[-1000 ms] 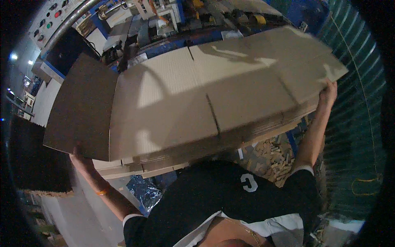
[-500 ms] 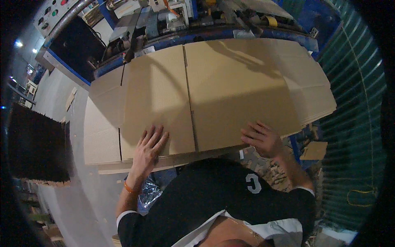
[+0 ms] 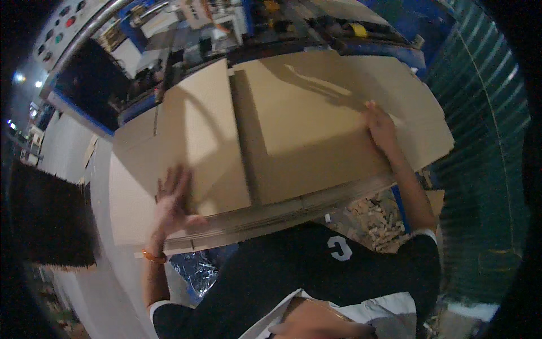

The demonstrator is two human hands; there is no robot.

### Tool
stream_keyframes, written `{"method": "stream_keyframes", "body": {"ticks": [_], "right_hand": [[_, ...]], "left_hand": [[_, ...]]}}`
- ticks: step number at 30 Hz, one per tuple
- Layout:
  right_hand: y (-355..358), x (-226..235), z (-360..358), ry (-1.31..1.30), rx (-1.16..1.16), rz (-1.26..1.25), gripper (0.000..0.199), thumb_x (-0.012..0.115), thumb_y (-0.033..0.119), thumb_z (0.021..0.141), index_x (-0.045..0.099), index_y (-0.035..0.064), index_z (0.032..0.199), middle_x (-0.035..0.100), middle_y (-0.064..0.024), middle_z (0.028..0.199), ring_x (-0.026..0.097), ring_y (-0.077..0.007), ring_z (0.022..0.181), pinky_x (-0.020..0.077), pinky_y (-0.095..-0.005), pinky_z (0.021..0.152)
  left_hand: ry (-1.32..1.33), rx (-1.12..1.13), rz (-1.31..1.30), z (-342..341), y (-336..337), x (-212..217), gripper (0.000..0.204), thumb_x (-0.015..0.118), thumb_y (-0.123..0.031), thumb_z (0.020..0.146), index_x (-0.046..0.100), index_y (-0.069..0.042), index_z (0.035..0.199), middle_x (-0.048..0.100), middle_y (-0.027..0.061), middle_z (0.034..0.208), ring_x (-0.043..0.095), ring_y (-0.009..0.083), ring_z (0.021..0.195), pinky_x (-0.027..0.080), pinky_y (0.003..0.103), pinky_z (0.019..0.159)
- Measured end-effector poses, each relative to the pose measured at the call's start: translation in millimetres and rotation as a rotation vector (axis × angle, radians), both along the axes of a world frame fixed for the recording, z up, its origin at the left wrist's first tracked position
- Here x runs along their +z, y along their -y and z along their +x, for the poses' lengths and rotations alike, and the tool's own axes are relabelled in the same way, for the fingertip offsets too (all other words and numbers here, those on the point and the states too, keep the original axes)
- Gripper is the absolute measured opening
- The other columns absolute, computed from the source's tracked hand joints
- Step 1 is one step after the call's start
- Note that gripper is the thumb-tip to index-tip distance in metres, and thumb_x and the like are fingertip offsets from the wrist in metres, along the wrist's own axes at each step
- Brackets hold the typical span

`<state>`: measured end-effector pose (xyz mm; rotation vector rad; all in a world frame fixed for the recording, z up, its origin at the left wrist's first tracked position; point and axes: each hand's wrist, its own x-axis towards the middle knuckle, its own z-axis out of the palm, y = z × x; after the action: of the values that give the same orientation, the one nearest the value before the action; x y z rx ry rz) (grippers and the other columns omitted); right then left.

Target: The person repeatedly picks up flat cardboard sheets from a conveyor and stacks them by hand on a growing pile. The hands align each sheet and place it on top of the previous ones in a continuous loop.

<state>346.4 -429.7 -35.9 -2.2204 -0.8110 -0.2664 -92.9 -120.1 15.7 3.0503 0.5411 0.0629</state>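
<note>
Top cardboard sheet (image 3: 293, 118) lies flat on a stack of like sheets (image 3: 271, 217), filling frame centre from approx 10 o'clock to 3 o'clock; a folded panel (image 3: 203, 141) sits on its left half, edge running roughly 12-to-6. Left hand (image 3: 172, 206) at 8 o'clock of the sheet: fingers spread wide, palm down near the stack's near-left corner, motion-blurred, so contact w/ the board cannot be confirmed; orange band (image 3: 151, 257) at the wrist. Right hand (image 3: 379, 125) at 3 o'clock: fingers held together, laid flat on the upper panel (image 3: 316, 107), arm extended. Judgement: hands are set far apart, one per side, because a sheet this wide needs control at both ends to stay square on the pile. Stack edges show as thin layered lines along the near side, approx aligned. Surroundings: blue-framed machine (image 3: 169, 34) w/ assorted parts at 12 o'clock; green corrugated wall (image 3: 480, 141) at 3 o'clock; wood scraps (image 3: 375, 217) on floor at 5 o'clock; crumpled silver wrap (image 3: 197, 271) at 7 o'clock; dark panel (image 3: 48, 214) at 9 o'clock. Person wears a dark shirt.
</note>
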Motion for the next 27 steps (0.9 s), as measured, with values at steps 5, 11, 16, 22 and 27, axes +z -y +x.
{"method": "stream_keyframes", "body": {"ticks": [5,11,16,22,27], "right_hand": [[-9,9,72,-0.658,-0.127,0.185,0.048,0.052,0.042,0.086,0.057,0.0011,0.11,0.062,-0.0143,0.104,0.06,-0.0272,0.089,0.0453,-0.0401,0.078],[-39,9,88,-0.456,-0.018,-0.079,0.037,0.047,0.035,0.087,0.062,0.0012,0.091,0.063,-0.015,0.092,0.059,-0.0258,0.08,0.0453,-0.0378,0.067],[-52,-15,89,0.209,-0.002,-0.26,0.03,0.046,0.028,0.086,0.061,0.0018,0.083,0.06,-0.023,0.086,0.057,-0.0375,0.082,0.0451,-0.0441,0.071],[-61,1,83,0.261,-0.055,-0.565,0.032,0.047,0.03,0.085,0.06,0.0009,0.088,0.059,-0.0241,0.088,0.057,-0.0394,0.085,0.045,-0.045,0.075],[-37,33,15,0.201,0.044,-0.698,0.054,0.052,0.042,0.083,0.047,0.0055,0.122,0.044,-0.0189,0.126,0.039,-0.0385,0.117,0.0334,-0.0469,0.097]], "left_hand": [[0.37,0.09,-0.393,-4,-57,-31,0.078,0.06,-0.041,0.08,0.027,0.004,0.135,0.019,0.0254,0.142,0.017,0.037,0.133,0.015,0.044,0.108],[0.441,0.429,-0.284,9,-103,-58,0.07,0.06,-0.034,0.081,0.035,0.01,0.129,0.032,0.0276,0.135,0.031,0.0385,0.126,0.029,0.04,0.103],[0.475,0.404,-0.31,12,-109,-66,0.068,0.061,-0.031,0.081,0.036,0.012,0.127,0.036,0.028,0.132,0.036,0.0376,0.124,0.031,0.04,0.102],[0.515,0.405,-0.321,18,-90,-60,0.07,0.062,-0.033,0.081,0.034,0.009,0.13,0.032,0.0282,0.135,0.03,0.038,0.128,0.026,0.04,0.105],[0.239,0.319,-0.201,9,-16,-27,0.084,0.066,-0.042,0.074,0.027,0.0,0.137,0.02,0.024,0.143,0.014,0.037,0.134,0.014,0.047,0.108]]}}
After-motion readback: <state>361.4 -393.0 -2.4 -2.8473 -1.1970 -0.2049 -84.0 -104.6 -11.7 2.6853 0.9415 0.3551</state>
